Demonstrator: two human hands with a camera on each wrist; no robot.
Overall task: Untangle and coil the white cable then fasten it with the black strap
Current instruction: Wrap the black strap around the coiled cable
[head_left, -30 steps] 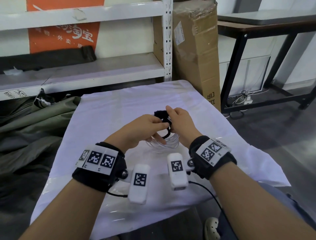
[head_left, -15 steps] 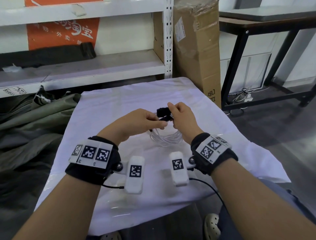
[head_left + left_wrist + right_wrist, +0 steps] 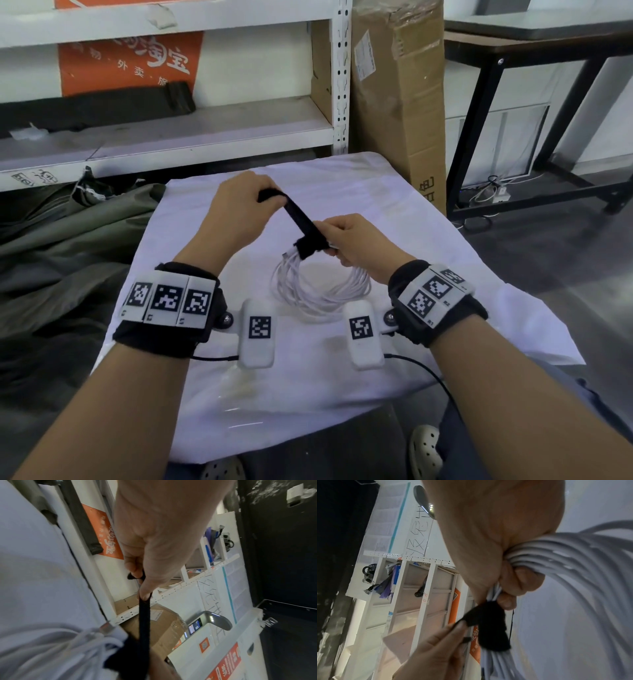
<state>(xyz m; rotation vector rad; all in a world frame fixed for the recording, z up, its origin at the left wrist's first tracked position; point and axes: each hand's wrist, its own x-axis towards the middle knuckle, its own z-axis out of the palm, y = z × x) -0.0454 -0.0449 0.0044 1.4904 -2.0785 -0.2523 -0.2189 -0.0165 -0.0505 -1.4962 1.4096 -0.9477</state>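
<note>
The white cable (image 3: 318,291) hangs as a coil of several loops above the white cloth. My right hand (image 3: 349,240) grips the top of the bundle, fingers curled round the strands (image 3: 539,555). A black strap (image 3: 301,219) is wrapped round the bundle beside that grip and runs taut up and left. My left hand (image 3: 239,212) pinches the strap's free end between thumb and fingers (image 3: 145,588). The strap (image 3: 144,628) shows as a straight dark band in the left wrist view, and its wrapped part (image 3: 489,626) sits just below my right fingers.
A white cloth (image 3: 342,359) covers the small table. A metal shelf (image 3: 171,137) stands behind, with a tall cardboard box (image 3: 397,102) at its right. Olive fabric (image 3: 68,246) is piled at the left. A black-framed table (image 3: 513,85) stands at the far right.
My left hand has pulled away up and to the left, drawing the strap out straight. Before, both hands were bunched together at the strap. The coil now hangs in plain view.
</note>
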